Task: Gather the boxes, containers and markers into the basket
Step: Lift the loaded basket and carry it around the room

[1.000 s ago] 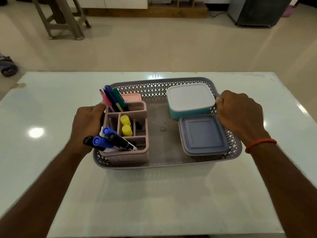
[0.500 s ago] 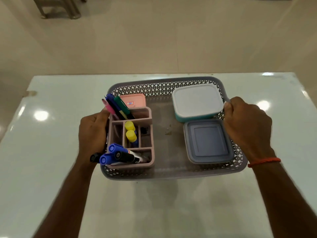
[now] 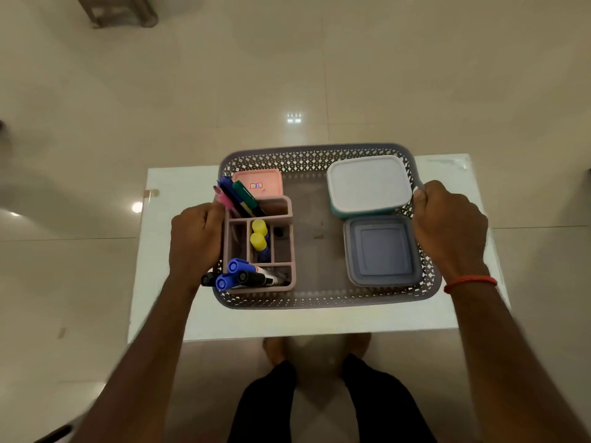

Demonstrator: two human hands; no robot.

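Observation:
The grey perforated basket (image 3: 319, 156) hangs above the white table (image 3: 319, 319), held at both sides. My left hand (image 3: 195, 241) grips its left rim and my right hand (image 3: 447, 231) grips its right rim. Inside on the left stands a pink organiser (image 3: 287, 247) with blue and black markers (image 3: 240, 276) at its near end, yellow-capped ones in the middle and coloured pens (image 3: 236, 199) at the far end. A small pink box (image 3: 259, 183) lies behind it. On the right sit a white-lidded teal container (image 3: 369, 183) and a grey-lidded container (image 3: 380, 251).
The small white table stands on a glossy beige tiled floor. My legs in dark trousers (image 3: 326, 404) and my feet show below its near edge. A stool's legs (image 3: 118, 11) are at the far top left.
The view has risen and tilted down, so the table looks much smaller and my legs show. The basket appears lifted off the table, with both hands still on its rims.

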